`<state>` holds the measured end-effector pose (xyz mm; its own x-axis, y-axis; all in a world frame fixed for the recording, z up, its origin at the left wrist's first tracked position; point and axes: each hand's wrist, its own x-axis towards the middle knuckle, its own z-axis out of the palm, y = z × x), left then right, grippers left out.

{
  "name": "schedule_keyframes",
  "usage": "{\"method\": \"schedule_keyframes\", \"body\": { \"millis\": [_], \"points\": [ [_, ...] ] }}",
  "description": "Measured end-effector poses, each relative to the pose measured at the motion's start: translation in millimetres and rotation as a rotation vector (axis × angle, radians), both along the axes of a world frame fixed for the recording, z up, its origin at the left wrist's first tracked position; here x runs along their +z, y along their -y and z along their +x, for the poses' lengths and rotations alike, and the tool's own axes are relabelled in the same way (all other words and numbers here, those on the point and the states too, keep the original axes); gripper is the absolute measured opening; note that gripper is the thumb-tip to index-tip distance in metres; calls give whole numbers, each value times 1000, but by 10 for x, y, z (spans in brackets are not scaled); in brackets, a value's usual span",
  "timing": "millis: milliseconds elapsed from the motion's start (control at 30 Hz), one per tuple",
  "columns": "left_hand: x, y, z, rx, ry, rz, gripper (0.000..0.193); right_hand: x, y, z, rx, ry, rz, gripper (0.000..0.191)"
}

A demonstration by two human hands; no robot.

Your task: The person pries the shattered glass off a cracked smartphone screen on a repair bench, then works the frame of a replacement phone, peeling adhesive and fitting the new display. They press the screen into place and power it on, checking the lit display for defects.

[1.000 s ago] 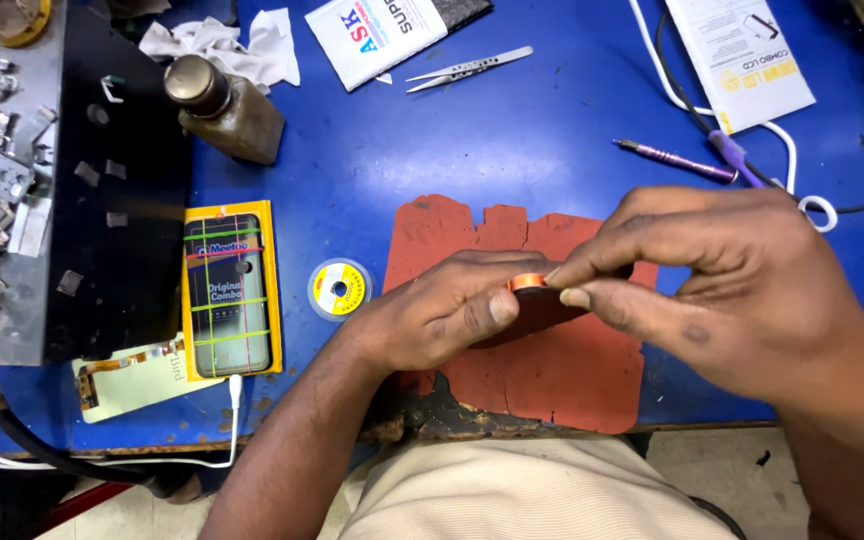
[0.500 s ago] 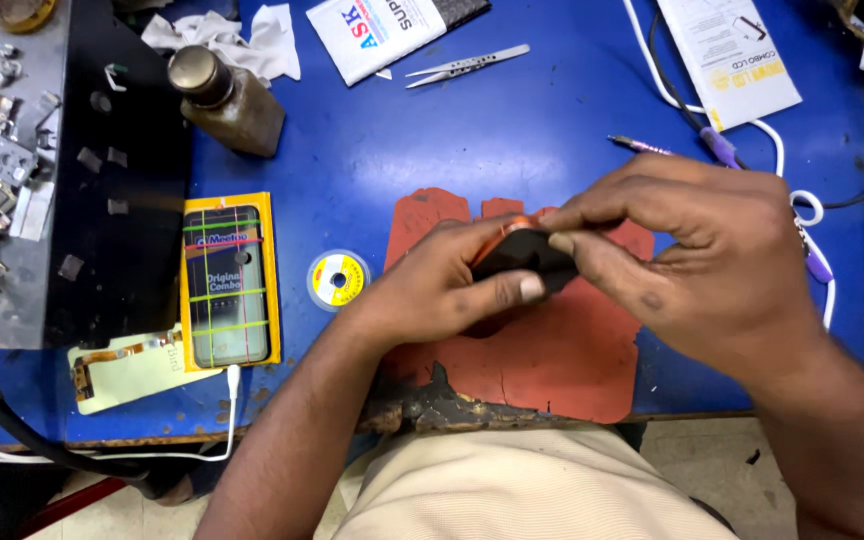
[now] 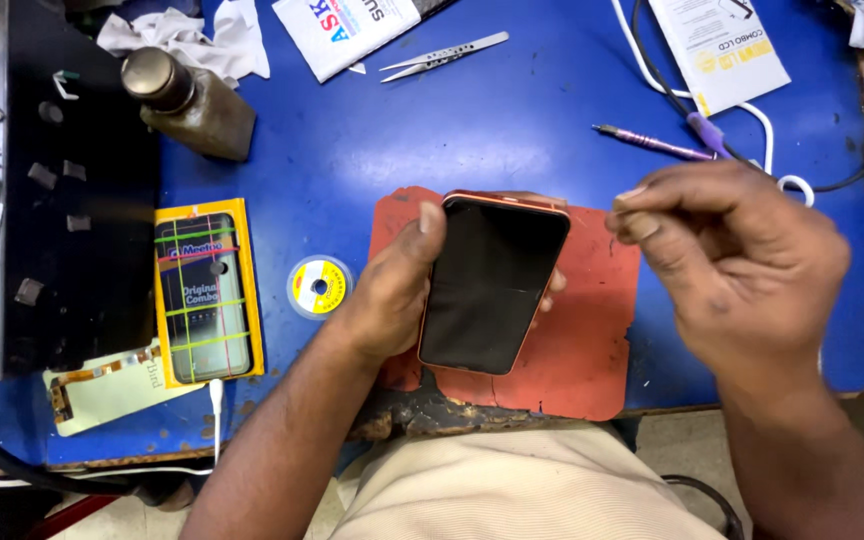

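Note:
My left hand (image 3: 387, 295) grips a phone (image 3: 492, 285) with a dark screen and an orange frame. My thumb lies on its top left corner and my fingers wrap behind it. The phone is held face up, slightly tilted, over a red mat (image 3: 592, 330) on the blue table (image 3: 512, 130). My right hand (image 3: 742, 265) hovers just right of the phone, apart from it, with thumb and fingertips pinched together. Nothing visible sits between those fingertips.
A yellow-edged packaged screen (image 3: 202, 290) and a small yellow spool (image 3: 319, 287) lie left of the mat. Behind are a brown bottle (image 3: 187, 105), tweezers (image 3: 442, 55), a purple screwdriver (image 3: 652, 143), white packets (image 3: 717, 40) and cables. A black pad (image 3: 82, 250) with small parts sits at far left.
Both hands were closed together over the phone. Now my right hand has pulled away to the right, pinched, and the phone's dark screen shows fully in my left hand.

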<state>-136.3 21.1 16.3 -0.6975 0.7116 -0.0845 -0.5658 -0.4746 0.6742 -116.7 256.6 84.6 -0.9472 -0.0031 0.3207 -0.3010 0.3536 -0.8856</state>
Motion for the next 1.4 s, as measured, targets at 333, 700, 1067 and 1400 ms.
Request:
{"method": "schedule_keyframes", "body": {
  "millis": [333, 700, 1067, 1400],
  "points": [
    [23, -12, -37, 8, -204, -68, 104, -103, 41, 39, 19, -99, 80, 17],
    [107, 58, -79, 13, -800, -255, 94, -196, 3, 118, 37, -108, 41, 17],
    [70, 108, -109, 3, -839, -179, 86, -247, -18, 228, 34, -124, 51, 15],
    [24, 213, -129, -153, -787, -108, 88, -246, -22, 327, 194, -273, 81, 22]
  ]
}}
